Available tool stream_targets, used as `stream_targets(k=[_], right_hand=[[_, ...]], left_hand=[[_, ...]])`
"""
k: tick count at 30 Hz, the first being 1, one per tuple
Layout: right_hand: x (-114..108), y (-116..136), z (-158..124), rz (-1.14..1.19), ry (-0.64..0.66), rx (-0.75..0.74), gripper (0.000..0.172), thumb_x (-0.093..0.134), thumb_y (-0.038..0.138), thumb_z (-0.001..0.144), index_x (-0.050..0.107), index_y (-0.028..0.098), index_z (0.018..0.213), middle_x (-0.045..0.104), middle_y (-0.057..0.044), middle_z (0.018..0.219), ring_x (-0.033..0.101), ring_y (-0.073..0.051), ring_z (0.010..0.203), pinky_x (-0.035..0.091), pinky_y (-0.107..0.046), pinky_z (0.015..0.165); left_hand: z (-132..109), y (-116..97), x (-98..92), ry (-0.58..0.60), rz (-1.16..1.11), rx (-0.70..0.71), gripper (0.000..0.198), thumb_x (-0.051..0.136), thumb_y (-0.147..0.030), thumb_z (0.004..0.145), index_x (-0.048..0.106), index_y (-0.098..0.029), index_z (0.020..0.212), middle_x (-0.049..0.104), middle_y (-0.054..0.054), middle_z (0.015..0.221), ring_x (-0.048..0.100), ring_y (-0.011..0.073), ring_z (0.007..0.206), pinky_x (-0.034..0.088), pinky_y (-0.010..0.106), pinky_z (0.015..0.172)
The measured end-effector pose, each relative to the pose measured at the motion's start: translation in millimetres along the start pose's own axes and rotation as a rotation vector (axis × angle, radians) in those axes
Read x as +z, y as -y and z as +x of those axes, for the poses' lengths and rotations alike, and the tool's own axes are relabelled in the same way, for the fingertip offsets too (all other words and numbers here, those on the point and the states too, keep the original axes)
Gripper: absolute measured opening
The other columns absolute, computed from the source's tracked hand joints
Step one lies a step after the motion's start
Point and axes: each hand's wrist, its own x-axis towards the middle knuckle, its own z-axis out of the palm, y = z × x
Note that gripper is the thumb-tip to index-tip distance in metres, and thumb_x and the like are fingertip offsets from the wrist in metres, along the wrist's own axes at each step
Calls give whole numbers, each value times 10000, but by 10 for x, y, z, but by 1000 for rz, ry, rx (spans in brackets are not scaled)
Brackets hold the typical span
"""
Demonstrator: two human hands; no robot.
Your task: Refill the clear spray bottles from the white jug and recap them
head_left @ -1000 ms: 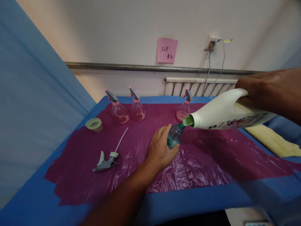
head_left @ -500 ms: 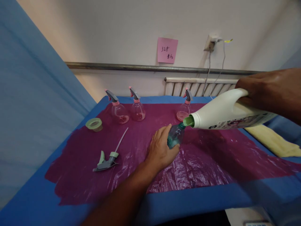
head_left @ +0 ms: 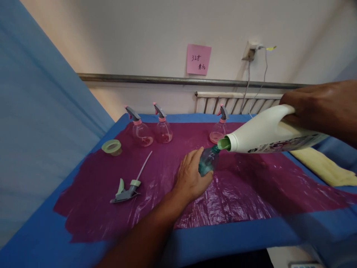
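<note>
My left hand (head_left: 192, 175) is wrapped round a clear green spray bottle (head_left: 208, 159), its spray head off and its mouth tilted right. Some pale liquid shows low inside it. My right hand (head_left: 315, 108) grips the handle of a large cream detergent jug (head_left: 260, 130), tipped sideways to the left. The jug's green spout (head_left: 224, 143) meets the mouth of the bottle. A grey and light-green spray head (head_left: 128, 191) with its dip tube lies on the purple plastic sheet (head_left: 164, 186) left of my left hand. Near the sheet's left edge sits a light-green cap (head_left: 111, 147).
Two spray bottles with pink collars (head_left: 141, 134) (head_left: 164, 130) stand at the back left, and a third (head_left: 218, 130) behind the green bottle. A yellow cloth (head_left: 325, 167) lies at the right. A metal rail (head_left: 156, 79) and a radiator (head_left: 237, 102) run behind the table.
The liquid in the green bottle looks slightly higher. Both hands and the jug hold practically the same position.
</note>
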Motion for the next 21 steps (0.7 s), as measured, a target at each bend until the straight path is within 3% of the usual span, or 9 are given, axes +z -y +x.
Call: stream_targets(k=[6, 11, 17, 21], right_hand=[[45, -17, -22, 16, -56, -25, 226, 526, 491, 879, 625, 289, 896, 730, -79, 855, 634, -269, 735, 225, -355, 593], [267, 26, -77, 9, -101, 36, 272, 515, 496, 857, 663, 271, 886, 770, -101, 868, 645, -263, 721, 241, -338, 574], [699, 188, -193, 240, 14, 289, 351, 536, 540, 852, 724, 257, 940, 787, -108, 888, 672, -278, 757, 352, -354, 634], [994, 204, -267, 595, 5, 549, 290, 617, 487, 755, 719, 237, 860, 737, -76, 778, 663, -271, 736, 437, -367, 655]], left_hand=[[5, -11, -7, 6, 0, -2, 838, 797, -242, 880, 504, -266, 1664, 638, 133, 1605, 618, 354, 1502, 499, 600, 1313], [4, -20, -10, 4, -15, -11, 847, 796, -241, 883, 494, -285, 1673, 627, 122, 1622, 609, 353, 1520, 488, 602, 1327], [10, -16, 3, 6, -23, -89, 922, 811, -269, 882, 422, -223, 1718, 608, 169, 1649, 589, 382, 1554, 481, 613, 1339], [23, 8, 13, 2, -45, -112, 951, 802, -277, 898, 370, -204, 1742, 582, 183, 1678, 575, 382, 1573, 471, 617, 1346]])
